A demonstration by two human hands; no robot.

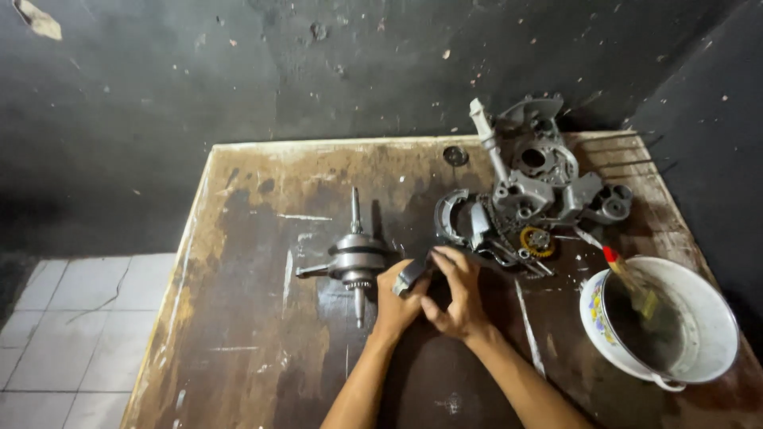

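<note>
Pinching a small grey metal part, both hands' fingers press beside the crankshaft.

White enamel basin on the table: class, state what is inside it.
In the white basin, a brush with a red-tipped handle leans on the rim, bristles down in dark liquid. The basin's bottom is hidden by that liquid.

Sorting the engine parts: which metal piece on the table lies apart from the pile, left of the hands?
The crankshaft, lying alone left of the left hand; the other parts cluster by the engine case.
</note>
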